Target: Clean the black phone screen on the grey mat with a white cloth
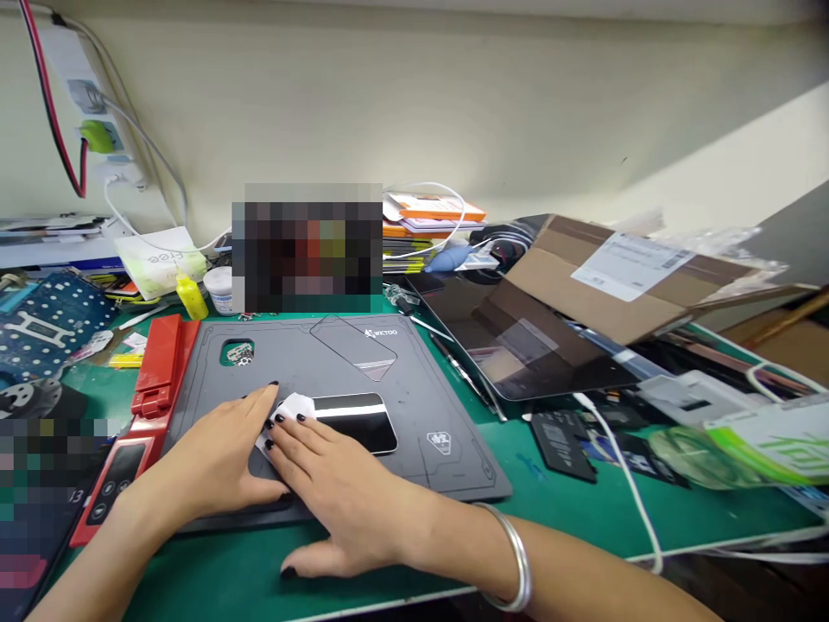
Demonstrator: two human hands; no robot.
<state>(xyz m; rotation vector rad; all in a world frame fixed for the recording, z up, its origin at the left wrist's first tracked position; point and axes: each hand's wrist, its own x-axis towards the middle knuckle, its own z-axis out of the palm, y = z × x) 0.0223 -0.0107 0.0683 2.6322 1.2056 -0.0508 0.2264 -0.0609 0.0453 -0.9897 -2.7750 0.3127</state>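
Observation:
A smartphone (359, 425) with a glossy black face lies flat on a grey work mat (414, 389). My left hand (224, 458) braces the phone's left end, fingers along the far edge and thumb at the near one. Over that end, my right hand (343, 484) presses a crumpled white tissue (299, 404) under its stretched fingers, thumb held away from them. Much of the phone's left part is hidden by my hands. Behind it on the mat rests a clear, dark-rimmed glass panel (353, 347).
Left of the mat stands a red device (129, 466) with buttons. A large dark screen (518, 337) leans at the right, near an opened cardboard box (583, 268). A white cable (622, 475) crosses the green bench mat (557, 518). A yellow bottle (191, 296) stands behind.

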